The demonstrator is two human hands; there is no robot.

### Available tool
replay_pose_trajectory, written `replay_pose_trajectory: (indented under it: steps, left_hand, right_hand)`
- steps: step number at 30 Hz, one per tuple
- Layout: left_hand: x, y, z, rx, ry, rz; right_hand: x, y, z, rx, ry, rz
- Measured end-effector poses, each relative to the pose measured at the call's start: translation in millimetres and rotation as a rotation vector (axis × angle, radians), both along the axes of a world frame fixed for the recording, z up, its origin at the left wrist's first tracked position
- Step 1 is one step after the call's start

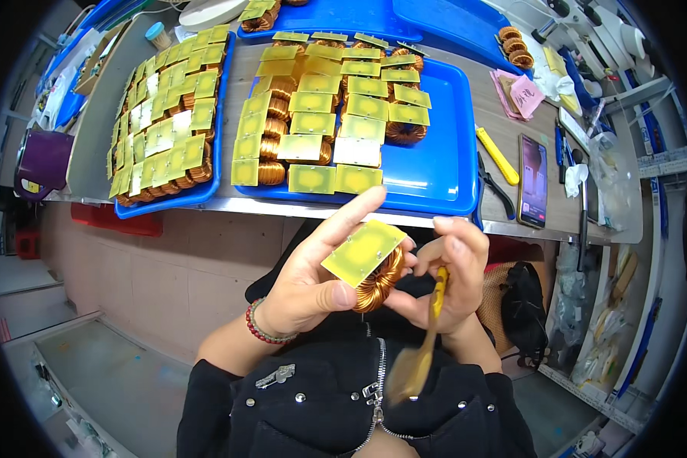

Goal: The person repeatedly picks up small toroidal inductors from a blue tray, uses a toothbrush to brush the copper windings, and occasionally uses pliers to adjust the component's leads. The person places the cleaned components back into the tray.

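My left hand grips a copper-wound toroidal coil near my chest. A square yellow-green board sits on the coil's upper side, tilted toward me. My right hand is closed round a yellow-handled flat tool that looks like a brush. The tool's broad end is blurred and points down toward my jacket. My right thumb is close beside the coil; whether they touch, I cannot tell.
Beyond my hands, a blue tray holds rows of similar boarded coils. Another full blue tray stands left. At the right lie a yellow-handled cutter, black pliers and a phone. A purple container stands far left.
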State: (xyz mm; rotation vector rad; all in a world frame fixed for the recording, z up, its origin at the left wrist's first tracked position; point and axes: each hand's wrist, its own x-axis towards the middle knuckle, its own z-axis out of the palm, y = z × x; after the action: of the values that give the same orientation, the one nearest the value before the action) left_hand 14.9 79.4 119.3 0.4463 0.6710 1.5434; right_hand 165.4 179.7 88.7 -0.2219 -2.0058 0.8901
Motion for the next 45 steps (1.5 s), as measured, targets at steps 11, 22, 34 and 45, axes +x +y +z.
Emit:
replay_pose_trajectory:
  steps: [11,22,34,45]
  left_hand:
    - [6,-6,0,0.153,-0.208,-0.174]
    - [-43,26,57,0.097,1.078,-0.424]
    - [-196,184,59,0.246,2.121,0.183]
    - [-315,280,-28,-0.031,2.471,0.374]
  right_hand:
    - [4,-5,14,-0.110,-0.009,0.149]
    - [-3,18,36,0.182,-0.097,0.142]
    - [42,83,33,0.117,-0.073,-0.558]
    - [74,130,5,0.054,-0.192,-0.744]
